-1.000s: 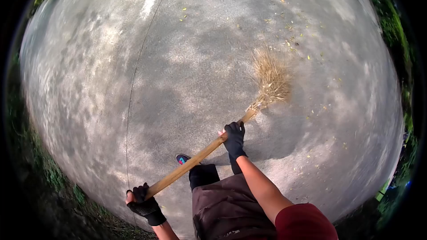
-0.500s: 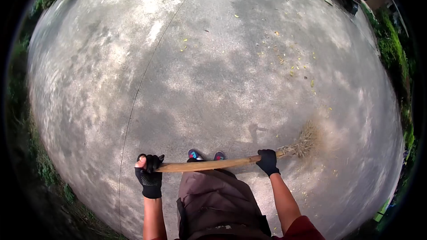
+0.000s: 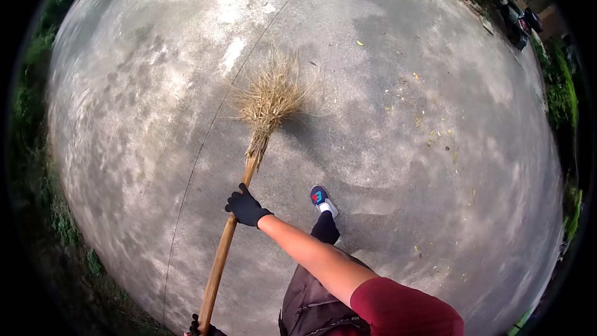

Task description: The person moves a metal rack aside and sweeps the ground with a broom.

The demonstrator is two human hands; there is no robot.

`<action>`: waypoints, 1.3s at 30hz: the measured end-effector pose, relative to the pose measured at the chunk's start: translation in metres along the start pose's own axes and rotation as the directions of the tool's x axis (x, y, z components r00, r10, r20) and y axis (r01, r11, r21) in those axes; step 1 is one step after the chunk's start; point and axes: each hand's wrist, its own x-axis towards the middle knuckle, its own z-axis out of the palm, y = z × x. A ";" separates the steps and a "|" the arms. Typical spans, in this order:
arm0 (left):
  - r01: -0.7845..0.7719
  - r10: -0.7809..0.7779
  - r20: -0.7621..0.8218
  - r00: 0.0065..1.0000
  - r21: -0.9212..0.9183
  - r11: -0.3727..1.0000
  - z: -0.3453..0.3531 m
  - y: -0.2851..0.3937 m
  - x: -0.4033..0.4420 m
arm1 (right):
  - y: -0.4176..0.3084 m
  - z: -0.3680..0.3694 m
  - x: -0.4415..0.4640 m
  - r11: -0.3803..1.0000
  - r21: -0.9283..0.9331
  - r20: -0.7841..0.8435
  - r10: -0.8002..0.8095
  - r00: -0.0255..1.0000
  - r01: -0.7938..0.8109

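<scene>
A twig broom (image 3: 270,102) with a long wooden handle stretches up and ahead of me, its bristles fanned out over the pavement left of centre. Wrapped around the handle just below the bristles is my right hand (image 3: 247,206), in a black glove. My left hand (image 3: 202,326), also gloved in black, grips the handle's lower end at the bottom edge of the view and is partly cut off. One shoe (image 3: 319,196) shows to the right of the handle.
Grey pavement (image 3: 398,168) spreads all around, crossed by a thin dark seam on the left. Yellow fallen leaves (image 3: 429,124) lie scattered on the right. Greenery (image 3: 68,211) borders the left side, and a dark vehicle-like object (image 3: 517,23) stands at the upper right.
The broom has swung from the right side across to the left front. My right hand moved left with it, while my left hand dropped to the bottom edge. One foot has left view.
</scene>
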 end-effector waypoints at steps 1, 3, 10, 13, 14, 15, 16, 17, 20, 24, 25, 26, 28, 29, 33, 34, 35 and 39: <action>0.009 -0.009 -0.009 1.000 0.033 0.999 0.013 -0.010 0.008 | 0.010 0.000 -0.016 0.998 0.044 -0.034 0.043 0.999 -0.041; 0.057 -0.073 0.140 0.987 0.117 0.992 0.036 -0.033 0.032 | 0.029 -0.006 -0.061 0.978 0.136 -0.177 0.179 0.968 -0.156; 0.473 -0.772 0.523 0.362 0.611 0.635 0.184 -0.278 -0.156 | 0.234 -0.045 -0.378 0.472 0.309 -0.512 0.814 0.274 -0.826; 0.268 -0.797 0.595 0.104 0.755 0.598 0.244 -0.316 -0.245 | 0.265 -0.119 -0.510 0.168 -0.212 -0.267 0.938 0.223 -0.963; 0.312 -0.799 0.597 0.072 0.748 0.587 0.259 -0.316 -0.255 | 0.264 -0.135 -0.532 0.172 -0.251 -0.299 0.922 0.246 -0.953; 0.340 -0.816 0.578 0.026 0.762 0.550 0.261 -0.309 -0.265 | 0.255 -0.145 -0.546 0.162 -0.262 -0.281 0.930 0.235 -0.951; 0.510 -0.847 0.523 0.096 0.705 0.493 0.264 -0.307 -0.257 | 0.259 -0.151 -0.550 0.223 -0.267 -0.251 0.923 0.291 -0.938; 0.655 -0.866 0.476 0.155 0.607 0.451 0.273 -0.309 -0.233 | 0.278 -0.157 -0.544 0.291 -0.261 -0.242 0.903 0.354 -0.920; 0.702 -0.746 0.548 0.379 0.355 0.617 0.272 -0.293 -0.162 | 0.319 -0.179 -0.460 0.614 -0.238 -0.155 0.741 0.654 -0.752; 0.488 -0.490 0.608 0.624 0.186 0.853 0.263 -0.206 -0.121 | 0.354 -0.232 -0.286 0.899 -0.062 -0.162 0.420 0.893 -0.434; 0.451 -0.455 0.641 0.619 0.184 0.873 0.259 -0.188 -0.122 | 0.356 -0.243 -0.249 0.924 -0.058 -0.202 0.361 0.910 -0.379; 0.394 -0.405 0.526 0.748 0.138 0.909 0.259 -0.176 -0.138 | 0.364 -0.241 -0.217 0.947 -0.034 -0.271 0.298 0.915 -0.319; 0.254 -0.274 0.374 0.886 0.104 0.962 0.274 -0.174 -0.191 | 0.373 -0.240 -0.168 0.961 0.015 -0.364 0.264 0.893 -0.278; 0.176 -0.202 0.355 0.913 0.103 0.979 0.281 -0.181 -0.224 | 0.380 -0.239 -0.157 0.961 0.027 -0.363 0.266 0.893 -0.275; 0.218 -0.246 0.468 0.849 0.114 0.969 0.263 -0.212 -0.253 | 0.399 -0.228 -0.182 0.946 0.125 -0.347 0.324 0.880 -0.299; 0.220 -0.259 0.477 0.840 0.138 0.966 0.271 -0.221 -0.259 | 0.402 -0.227 -0.214 0.929 0.177 -0.365 0.370 0.854 -0.326; 0.193 -0.267 0.437 0.859 0.206 0.959 0.277 -0.232 -0.267 | 0.410 -0.227 -0.251 0.911 0.220 -0.381 0.409 0.830 -0.348; 0.399 -0.573 0.699 0.428 0.423 0.813 0.315 -0.342 -0.365 | 0.464 -0.216 -0.458 0.616 0.325 -0.588 0.726 0.356 -0.718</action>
